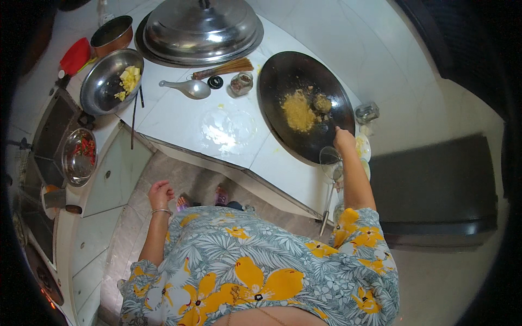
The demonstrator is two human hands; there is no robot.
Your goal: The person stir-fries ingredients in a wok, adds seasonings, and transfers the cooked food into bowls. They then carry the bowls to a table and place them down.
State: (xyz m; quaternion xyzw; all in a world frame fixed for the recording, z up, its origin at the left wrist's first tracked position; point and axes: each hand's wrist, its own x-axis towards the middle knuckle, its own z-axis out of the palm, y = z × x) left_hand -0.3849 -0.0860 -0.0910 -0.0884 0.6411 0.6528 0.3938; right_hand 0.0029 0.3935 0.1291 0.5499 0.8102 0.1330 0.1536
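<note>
My right hand [344, 138] is at the right part of a dark wok [277, 81], fingertips over its inside; whether it pinches something small cannot be told. In the wok lie a yellowish crumbly heap [299, 112] and a small round clump [322, 104] beside it. Below my right forearm, a wire-mesh skimmer [331, 163] hangs over the counter edge, its handle pointing towards me. My left hand [161, 193] hangs over the floor with fingers loosely curled, nothing seen in it. A glass jar of reddish-brown bits [242, 83] stands left of the wok, beside a black lid [215, 82].
A metal spoon [193, 88], a bamboo brush [224, 68] and a domed steel lid [200, 32] are on the white counter. At left are a steel bowl with yellow chunks [98, 98], chopsticks [133, 122] and a bowl of chopped red pieces [79, 171]. A glass jar [367, 113] is right of the wok.
</note>
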